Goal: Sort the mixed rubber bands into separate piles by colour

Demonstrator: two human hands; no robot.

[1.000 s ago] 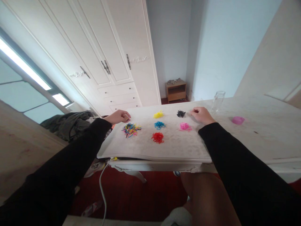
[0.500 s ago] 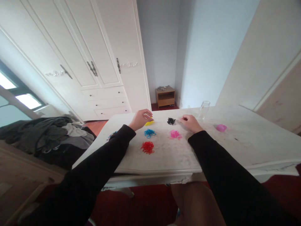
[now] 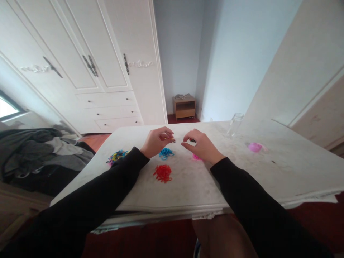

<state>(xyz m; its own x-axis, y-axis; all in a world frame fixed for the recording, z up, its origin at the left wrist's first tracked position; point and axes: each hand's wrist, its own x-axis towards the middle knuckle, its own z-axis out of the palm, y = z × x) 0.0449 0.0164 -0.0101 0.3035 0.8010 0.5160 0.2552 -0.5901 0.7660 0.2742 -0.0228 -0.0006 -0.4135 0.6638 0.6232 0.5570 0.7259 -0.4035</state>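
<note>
My left hand [image 3: 158, 141] is closed in a pinch, with a small dark rubber band [image 3: 174, 141] at its fingertips. Some yellow shows behind those fingers, mostly covered. Facing it, my right hand [image 3: 203, 146] is open, thumb and forefinger apart in a curve. Black rubber bands [image 3: 192, 140] show through that gap, and pink rubber bands [image 3: 196, 157] lie partly hidden below the hand. Between my wrists lie a blue pile of rubber bands [image 3: 166, 153] and, nearer me, a red pile of rubber bands [image 3: 162, 173].
Mixed-colour rubber bands [image 3: 117, 157] lie by my left forearm. A clear glass jar [image 3: 235, 124] stands at the back right of the white table [image 3: 196, 190]. Further right are a pink round object [image 3: 254, 147] and a small dark piece [image 3: 273, 162].
My right hand has moved left and opened its thumb and forefinger, coming over the black and pink piles. My left hand still pinches the dark band. The view has shifted slightly.
</note>
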